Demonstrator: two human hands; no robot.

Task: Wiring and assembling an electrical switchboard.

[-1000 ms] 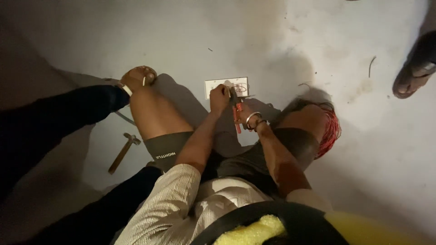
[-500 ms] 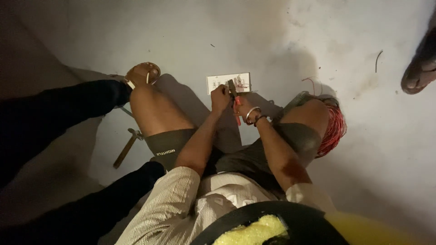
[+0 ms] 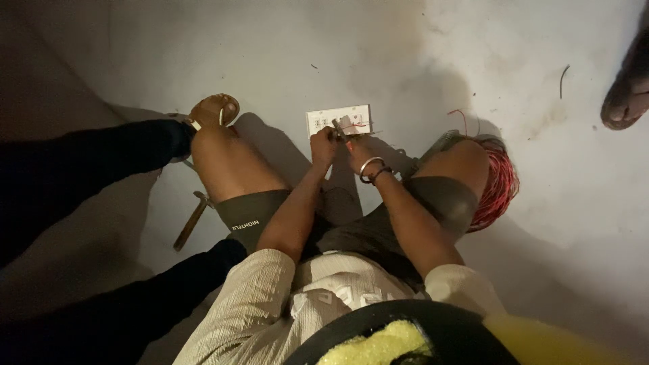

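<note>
Left hand (image 3: 323,143) and right hand (image 3: 358,150) both gripping 1 small tool (image 3: 341,128) over white switch plate (image 3: 338,119) on floor (image 3: 405,54).

Single view, head-worn camera. Looks steeply down from above the squatting person's chest to the grey concrete floor (image 3: 284,54). Close range: knees, forearms and both hands fill mid-frame; a white switch plate (image 3: 324,119) lies just ahead. No second view.

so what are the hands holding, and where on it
Both hands, left hand and right hand, meet at a small tool over the white switch plate; the exact grip cannot be told.
</note>
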